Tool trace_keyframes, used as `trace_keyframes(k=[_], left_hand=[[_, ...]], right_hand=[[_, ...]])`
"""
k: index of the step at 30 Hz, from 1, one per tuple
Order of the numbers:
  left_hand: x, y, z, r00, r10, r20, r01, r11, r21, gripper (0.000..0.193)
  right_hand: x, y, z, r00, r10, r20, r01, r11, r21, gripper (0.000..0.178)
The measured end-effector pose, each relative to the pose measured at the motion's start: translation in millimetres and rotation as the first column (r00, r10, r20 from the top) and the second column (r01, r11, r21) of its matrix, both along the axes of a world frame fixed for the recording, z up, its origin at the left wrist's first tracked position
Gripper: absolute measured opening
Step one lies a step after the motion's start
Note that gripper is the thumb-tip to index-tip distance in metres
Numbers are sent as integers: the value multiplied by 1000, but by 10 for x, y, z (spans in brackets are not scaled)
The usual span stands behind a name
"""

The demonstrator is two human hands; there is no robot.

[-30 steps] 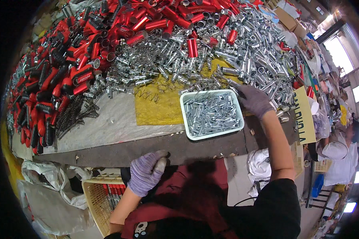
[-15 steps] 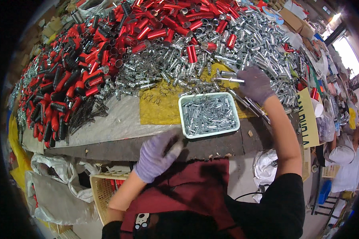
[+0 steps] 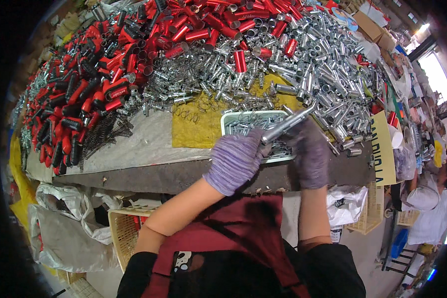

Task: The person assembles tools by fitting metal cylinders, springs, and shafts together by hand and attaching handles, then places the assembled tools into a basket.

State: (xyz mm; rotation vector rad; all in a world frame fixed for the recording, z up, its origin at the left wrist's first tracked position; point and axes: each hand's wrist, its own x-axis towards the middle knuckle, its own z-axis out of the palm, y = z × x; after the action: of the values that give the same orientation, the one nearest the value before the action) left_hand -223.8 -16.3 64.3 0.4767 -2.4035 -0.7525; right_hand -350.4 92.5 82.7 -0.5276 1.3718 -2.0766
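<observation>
My left hand (image 3: 236, 161), in a striped purple glove, is closed on the lower end of a shiny metal tube (image 3: 286, 125) that slants up to the right. A thinner, bent-looking tip shows at the tube's far end. Right beside the tube is my right hand (image 3: 310, 156), also gloved; motion smears its fingers, so its grip cannot be made out. Below the tube sits a pale green tray (image 3: 228, 119) of small metal pins (image 3: 246, 124), partly covered by both hands.
Red cylinders (image 3: 218, 25) are heaped at the back, with silver tubes (image 3: 333, 74) on the right. Red and black handles (image 3: 77, 94) pile up at left. Loose springs (image 3: 186, 115) lie on a yellow cloth (image 3: 184, 136). A cream crate (image 3: 121, 233) stands below the table edge.
My right hand has come from the silver pile down toward me, beside the tray. My left hand has moved right and up and now grips the metal tube above the tray.
</observation>
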Motion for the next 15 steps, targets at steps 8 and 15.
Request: trace_keyframes(k=[8, 15], left_hand=[[278, -38, 137, 997, -72, -13, 73, 997, 32, 39], [355, -51, 146, 926, -272, -262, 277, 961, -16, 34]], right_hand=[[173, -27, 22, 987, 141, -73, -130, 982, 138, 47], [320, 138, -46, 880, 471, -58, -403, 806, 433, 43]])
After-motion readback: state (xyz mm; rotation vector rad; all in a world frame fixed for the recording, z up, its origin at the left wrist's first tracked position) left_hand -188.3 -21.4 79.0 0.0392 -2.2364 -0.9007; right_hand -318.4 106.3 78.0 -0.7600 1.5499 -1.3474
